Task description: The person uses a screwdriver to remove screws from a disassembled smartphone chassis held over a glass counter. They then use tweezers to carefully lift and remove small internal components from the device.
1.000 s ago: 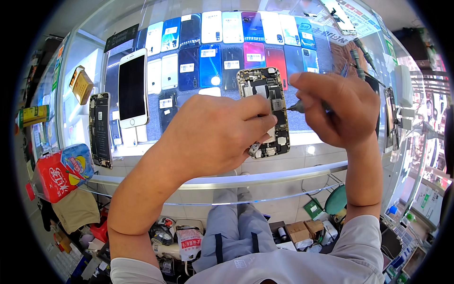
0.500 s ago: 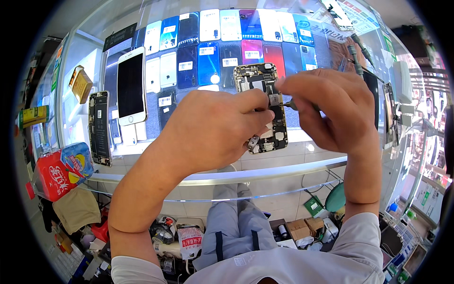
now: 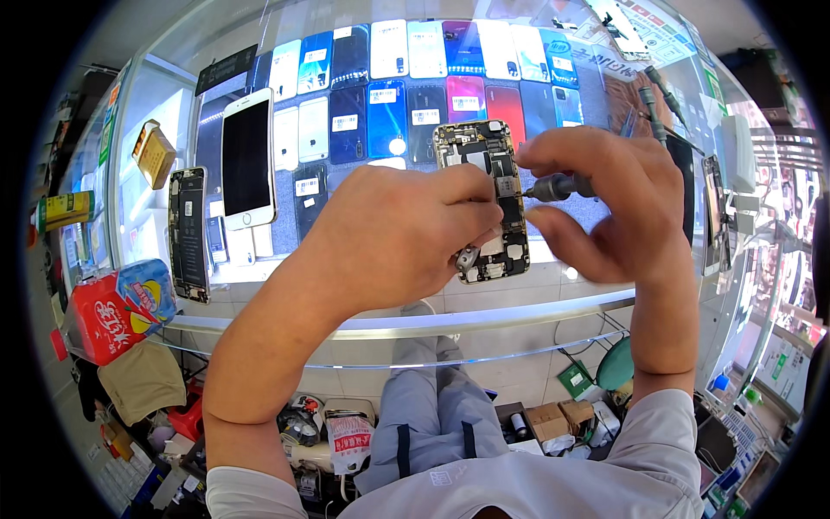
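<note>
An opened smartphone with its circuit board bare is held above the glass counter, tilted slightly. My left hand grips it from the left, fingers closed over the board's middle and hiding part of it. A small shiny metal piece shows by the lower fingers; I cannot tell whether it is a ring or a part. My right hand holds a grey screwdriver, its tip at the phone's right edge. The right thumb and forefinger are spread apart around the screwdriver, its rear end hidden in the hand.
Left of my hands lie a white phone with a black screen and an opened phone shell. A yellow box and a red-labelled bottle stand further left. More screwdrivers lie at the far right. Under the glass, several phones are in rows.
My right thumb and forefinger have spread apart, and more of the screwdriver shows. The phone stays in my left hand, and the view has shifted slightly.
</note>
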A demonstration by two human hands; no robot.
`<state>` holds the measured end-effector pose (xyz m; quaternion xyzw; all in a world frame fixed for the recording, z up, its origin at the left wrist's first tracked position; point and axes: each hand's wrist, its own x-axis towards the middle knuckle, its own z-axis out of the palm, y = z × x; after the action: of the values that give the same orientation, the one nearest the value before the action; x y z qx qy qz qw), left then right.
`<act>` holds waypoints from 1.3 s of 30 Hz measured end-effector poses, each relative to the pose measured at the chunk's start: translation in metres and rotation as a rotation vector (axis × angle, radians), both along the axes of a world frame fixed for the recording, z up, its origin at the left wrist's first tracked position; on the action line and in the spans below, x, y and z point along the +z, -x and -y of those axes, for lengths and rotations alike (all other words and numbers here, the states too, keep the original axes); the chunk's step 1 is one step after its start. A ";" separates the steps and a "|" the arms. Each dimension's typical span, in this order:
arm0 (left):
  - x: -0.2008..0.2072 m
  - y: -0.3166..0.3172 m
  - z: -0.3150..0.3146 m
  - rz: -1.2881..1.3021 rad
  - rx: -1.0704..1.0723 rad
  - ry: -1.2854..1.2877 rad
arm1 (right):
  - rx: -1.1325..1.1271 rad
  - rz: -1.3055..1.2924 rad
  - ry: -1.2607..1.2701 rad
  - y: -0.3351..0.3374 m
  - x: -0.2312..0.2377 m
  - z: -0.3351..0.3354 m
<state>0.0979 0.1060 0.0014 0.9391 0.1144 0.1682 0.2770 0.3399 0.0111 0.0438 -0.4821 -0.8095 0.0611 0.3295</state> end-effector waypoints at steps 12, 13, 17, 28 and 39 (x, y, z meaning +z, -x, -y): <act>0.001 -0.008 0.003 0.246 0.224 0.072 | -0.116 -0.391 -0.064 -0.006 -0.014 0.000; -0.001 -0.008 0.003 0.247 0.220 0.087 | -0.110 -0.434 -0.062 -0.006 -0.016 -0.001; -0.005 -0.010 0.006 0.285 0.232 0.091 | -0.112 -0.565 -0.046 -0.005 -0.022 -0.003; -0.002 -0.008 -0.003 0.237 0.252 -0.122 | -0.177 -0.665 -0.014 -0.004 -0.028 -0.001; -0.011 -0.017 -0.048 0.124 0.538 -0.308 | -0.256 -0.697 0.005 -0.016 -0.026 -0.008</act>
<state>0.1154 0.1535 -0.0095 0.8940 0.3149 0.3077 0.0833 0.3562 0.0190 0.0178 -0.5306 -0.5817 0.1817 0.5891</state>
